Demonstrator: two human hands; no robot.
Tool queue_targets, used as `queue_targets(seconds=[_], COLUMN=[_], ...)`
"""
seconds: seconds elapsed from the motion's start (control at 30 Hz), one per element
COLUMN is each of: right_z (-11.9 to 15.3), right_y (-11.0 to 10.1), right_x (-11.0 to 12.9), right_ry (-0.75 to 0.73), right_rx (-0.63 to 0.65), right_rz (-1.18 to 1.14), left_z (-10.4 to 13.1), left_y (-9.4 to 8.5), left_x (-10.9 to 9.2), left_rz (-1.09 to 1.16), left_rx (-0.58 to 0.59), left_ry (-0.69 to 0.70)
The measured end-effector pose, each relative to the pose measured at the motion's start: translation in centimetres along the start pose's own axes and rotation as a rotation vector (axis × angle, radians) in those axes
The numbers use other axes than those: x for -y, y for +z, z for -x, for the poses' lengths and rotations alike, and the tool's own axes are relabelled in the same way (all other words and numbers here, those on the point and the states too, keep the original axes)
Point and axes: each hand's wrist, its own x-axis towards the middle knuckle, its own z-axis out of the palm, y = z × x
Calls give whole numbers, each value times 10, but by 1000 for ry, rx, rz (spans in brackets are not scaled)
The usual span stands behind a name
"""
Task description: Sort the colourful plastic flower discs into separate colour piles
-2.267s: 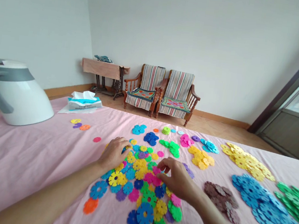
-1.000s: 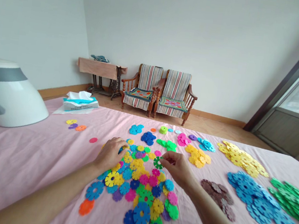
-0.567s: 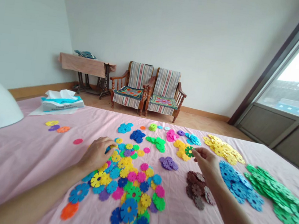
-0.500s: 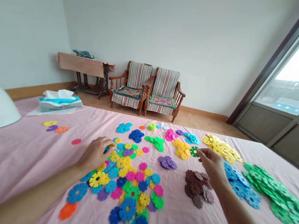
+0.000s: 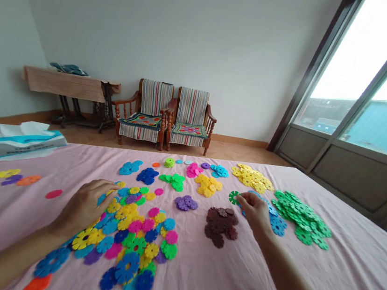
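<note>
My right hand [image 5: 254, 211] pinches a dark green notched disc [image 5: 233, 197] by its edge, above the near end of the blue pile [image 5: 277, 223]. My left hand [image 5: 83, 204] is at the upper left edge of the mixed pile of coloured discs [image 5: 135, 246]. Its fingers curl down by a blue disc [image 5: 101, 199]; whether they grip anything is hidden. A brown pile [image 5: 220, 226] lies left of my right forearm, and a large green pile [image 5: 302, 217] lies to the right of that hand.
Sorted piles in yellow [image 5: 253, 178], orange-yellow [image 5: 207, 185], purple [image 5: 186, 203] and dark blue [image 5: 147, 175] lie on the pink cloth [image 5: 233, 281]. A tissue packet [image 5: 26, 143] sits at the left. Two wooden chairs [image 5: 147, 120] stand beyond the table.
The view has swung right, so everything sits further left in the picture. My right hand has moved right over the blue pile, still holding the green disc. My left hand stays by the mixed pile.
</note>
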Motion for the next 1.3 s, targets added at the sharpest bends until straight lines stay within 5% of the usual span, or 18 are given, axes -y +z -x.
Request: queue_targets(seconds=[0.17,0.3,0.5,0.7,0.83,0.97,1.17,1.3], right_z=[25,55,90,100,85,47,12,26], right_y=[9,24,36,40,43,26,-7,4], right_x=[18,48,81,84,71,47,23,29], right_ry=[-48,-86,-365,-381,-169,166,244,176], right_rx=[152,416,611,577,433,198,-242,-155], right_rz=[-71,-135,-141,-115,-175,-382,-559,-481], left_z=[-10,-6,-2,4,5,5,7,7], left_y=[-1,2,-2,5,8,7,7,9], left_x=[-60,-115,-167,-163,-151,-146,-146,-145], left_rz=[104,239,422,484,482,473,486,490], left_rx=[27,140,279,260,184,144,168,164], left_ry=[86,98,24,-16,-34,-30,-37,-46])
